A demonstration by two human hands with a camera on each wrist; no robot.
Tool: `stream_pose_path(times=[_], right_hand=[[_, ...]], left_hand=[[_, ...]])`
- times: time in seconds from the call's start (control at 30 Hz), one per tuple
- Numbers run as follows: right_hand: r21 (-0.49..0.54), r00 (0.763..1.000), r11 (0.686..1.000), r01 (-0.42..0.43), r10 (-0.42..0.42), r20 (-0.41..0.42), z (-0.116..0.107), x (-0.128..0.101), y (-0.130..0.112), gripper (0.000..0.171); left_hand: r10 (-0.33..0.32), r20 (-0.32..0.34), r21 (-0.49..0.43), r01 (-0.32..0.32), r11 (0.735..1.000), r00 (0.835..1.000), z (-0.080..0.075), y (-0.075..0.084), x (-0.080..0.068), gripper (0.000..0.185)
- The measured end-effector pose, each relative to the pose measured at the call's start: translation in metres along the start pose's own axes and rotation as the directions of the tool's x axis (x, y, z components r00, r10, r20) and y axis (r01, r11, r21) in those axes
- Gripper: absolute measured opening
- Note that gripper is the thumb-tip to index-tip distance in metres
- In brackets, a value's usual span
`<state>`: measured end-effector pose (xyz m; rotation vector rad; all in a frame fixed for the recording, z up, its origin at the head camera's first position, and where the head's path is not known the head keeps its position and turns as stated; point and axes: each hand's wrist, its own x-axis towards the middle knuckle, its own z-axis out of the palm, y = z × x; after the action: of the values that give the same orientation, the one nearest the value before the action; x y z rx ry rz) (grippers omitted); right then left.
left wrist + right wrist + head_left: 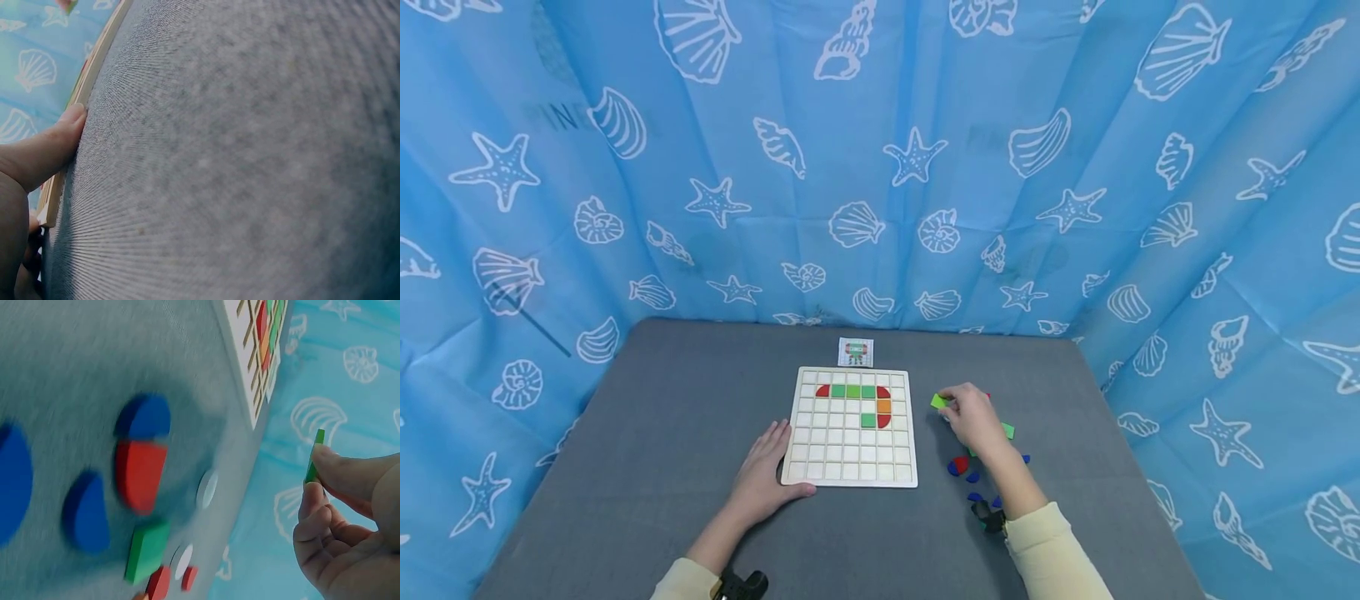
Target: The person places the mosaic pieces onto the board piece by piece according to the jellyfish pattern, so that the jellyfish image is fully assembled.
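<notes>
A white gridded board (835,454) lies on the grey table with several red, green and orange pieces set in its upper squares. My left hand (763,475) rests at the board's lower left corner, fingers along its left side and thumb at the front edge; in the left wrist view the thumb (47,150) touches the board's edge (94,65). To the right of the board, my right hand (973,421) pinches a green square tile (938,402) between thumb and fingertips. The right wrist view shows this tile (315,456) edge-on, raised above the table.
Loose pieces lie below and around my right hand, among them a blue piece (144,417), a red piece (139,475), a green block (147,550) and white discs. A small pattern card (856,352) lies behind the board. A blue shell-print curtain (865,167) hangs behind the table.
</notes>
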<state>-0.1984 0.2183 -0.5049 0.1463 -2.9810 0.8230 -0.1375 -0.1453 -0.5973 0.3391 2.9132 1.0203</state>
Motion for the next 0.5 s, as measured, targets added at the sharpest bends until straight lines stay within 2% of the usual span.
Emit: stream_pose_path(times=[0.3, 0.5], right_hand=[[0.032, 0.998, 0.998, 0.062, -0.062, -0.008, 0.011, 0.002, -0.029, 0.025], [0.047, 0.994, 0.993, 0.107, -0.108, 0.031, 0.017, 0.005, -0.046, 0.024]], left_hand=[[-0.008, 0.008, -0.002, 0.008, 1.0, 1.0, 0.0, 0.0, 0.0, 0.121], [-0.008, 0.007, 0.003, 0.008, 1.0, 1.0, 0.0, 0.0, 0.0, 0.121]])
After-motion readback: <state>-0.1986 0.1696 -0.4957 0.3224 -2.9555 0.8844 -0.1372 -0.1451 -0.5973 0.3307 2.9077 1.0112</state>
